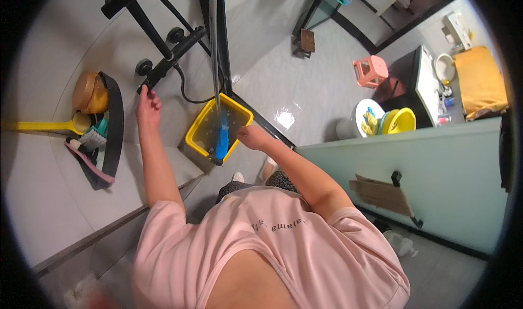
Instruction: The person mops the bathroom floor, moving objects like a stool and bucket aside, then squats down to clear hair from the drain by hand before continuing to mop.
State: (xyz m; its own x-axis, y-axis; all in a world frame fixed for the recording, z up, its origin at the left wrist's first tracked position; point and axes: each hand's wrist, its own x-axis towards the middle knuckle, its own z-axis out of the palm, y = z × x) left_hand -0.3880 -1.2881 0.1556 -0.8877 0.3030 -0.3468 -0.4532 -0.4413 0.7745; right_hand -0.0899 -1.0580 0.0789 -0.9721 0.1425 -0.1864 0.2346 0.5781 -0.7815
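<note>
My left hand [148, 107] is at the lower end of a black wall-mounted shower mixer [173, 58], its fingertips on the end knob [144, 87]. My right hand [254, 138] is curled beside the right rim of a yellow bucket [195, 125], and I see nothing in its fingers. Whether it touches the rim is unclear. Murky water [206, 123] with bits of froth lies in the bucket. A mop with a metal pole [213, 43] and a blue head [222, 139] stands tilted in it, its dark end at the near rim.
A black corner shelf [115, 129] on the left wall holds brushes and a yellow long-handled scrubber [45, 126]. A black hose [188, 98] hangs behind the bucket. To the right are a glass door [408, 154], a pink stool [372, 71], basins [402, 121] and a small wooden stool [307, 40].
</note>
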